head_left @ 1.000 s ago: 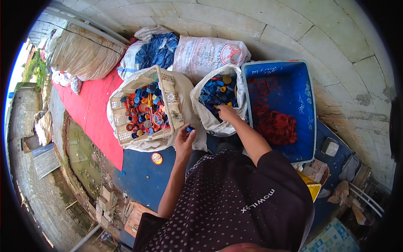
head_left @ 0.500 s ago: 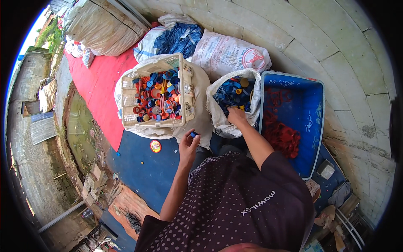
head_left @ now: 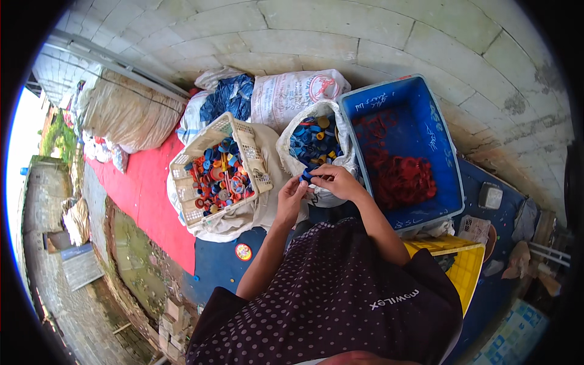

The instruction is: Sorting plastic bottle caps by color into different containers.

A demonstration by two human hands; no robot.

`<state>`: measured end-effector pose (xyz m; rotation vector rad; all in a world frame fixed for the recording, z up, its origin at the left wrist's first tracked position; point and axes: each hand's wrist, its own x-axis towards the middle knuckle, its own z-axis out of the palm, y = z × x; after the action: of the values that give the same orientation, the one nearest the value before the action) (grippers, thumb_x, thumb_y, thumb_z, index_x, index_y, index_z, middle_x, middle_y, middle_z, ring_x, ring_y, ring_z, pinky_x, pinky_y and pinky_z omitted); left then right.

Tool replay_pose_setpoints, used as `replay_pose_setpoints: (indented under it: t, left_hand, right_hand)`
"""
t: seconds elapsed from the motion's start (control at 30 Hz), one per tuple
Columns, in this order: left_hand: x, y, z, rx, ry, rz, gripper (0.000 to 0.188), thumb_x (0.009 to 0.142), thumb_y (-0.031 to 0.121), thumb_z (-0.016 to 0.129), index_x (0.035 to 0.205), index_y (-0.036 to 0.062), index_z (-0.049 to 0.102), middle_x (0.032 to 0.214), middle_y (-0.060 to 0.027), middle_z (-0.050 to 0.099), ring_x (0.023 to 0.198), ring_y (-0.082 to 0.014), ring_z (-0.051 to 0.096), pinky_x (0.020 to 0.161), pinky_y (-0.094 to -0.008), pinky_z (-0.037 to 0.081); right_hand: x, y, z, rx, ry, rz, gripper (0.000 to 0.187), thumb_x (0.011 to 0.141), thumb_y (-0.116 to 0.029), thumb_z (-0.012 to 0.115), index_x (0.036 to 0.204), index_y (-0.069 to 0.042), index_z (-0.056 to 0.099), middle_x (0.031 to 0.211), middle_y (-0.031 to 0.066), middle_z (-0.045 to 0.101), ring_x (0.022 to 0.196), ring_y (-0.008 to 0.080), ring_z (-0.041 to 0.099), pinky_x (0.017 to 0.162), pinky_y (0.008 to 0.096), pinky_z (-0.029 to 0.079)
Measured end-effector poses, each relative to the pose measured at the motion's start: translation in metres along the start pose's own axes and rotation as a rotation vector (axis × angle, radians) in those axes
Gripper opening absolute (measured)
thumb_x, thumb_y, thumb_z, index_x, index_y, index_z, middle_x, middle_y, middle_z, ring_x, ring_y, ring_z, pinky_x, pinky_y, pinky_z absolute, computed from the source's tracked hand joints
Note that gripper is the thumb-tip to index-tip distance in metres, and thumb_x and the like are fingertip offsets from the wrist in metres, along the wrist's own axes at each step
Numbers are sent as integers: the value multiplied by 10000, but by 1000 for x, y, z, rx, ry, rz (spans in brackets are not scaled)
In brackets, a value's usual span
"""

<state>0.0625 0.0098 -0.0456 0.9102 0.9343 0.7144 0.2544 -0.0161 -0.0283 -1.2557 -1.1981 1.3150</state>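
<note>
At the near rim of the white sack, left hand and right hand pinch a blue cap, fingers nearly closed, though a slipping grip could drop it inside.

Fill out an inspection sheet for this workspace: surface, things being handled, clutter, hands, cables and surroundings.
Surface: blue floor sheet beside a red sheet.
Job's things: blue cap between the hands; white sack of mostly blue caps; cream basket of mixed-colour caps; blue crate holding red pieces.
Clutter: round red-and-yellow disc on the blue floor sheet; yellow crate at the person's right.
Hands: left hand pinches the blue cap; right hand has its fingertips at it, grip unclear.
Cables: nothing seen.
Surroundings: block wall beyond the containers; greenish ground off to the left.
</note>
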Motion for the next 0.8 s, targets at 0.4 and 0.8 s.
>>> replay_pose_setpoints:
  t: [0.4, 0.8]
  left_hand:
    - [-21, 15, 6, -20, -176, 8, 310, 964, 168, 597, 1228, 9, 559, 992, -16, 639, 863, -88, 596, 709, -236, 451]
    - [-58, 12, -39, -120, 59, 36, 321, 911, 154, 656, 1197, 29, 582, 923, 14, 603, 740, -68, 520, 685, -227, 437]
  right_hand:
    - [-34, -8, 1, 85, -99, -78, 204, 869, -143, 712, 1069, -111, 736, 1225, 52, 575, 1075, 161, 577, 897, 303, 469]
    - [-9, -1, 38, 34, -325, -39, 201, 891, -117, 678, 1086, -108, 726, 1238, 56, 603, 1027, 143, 604, 858, 278, 489]
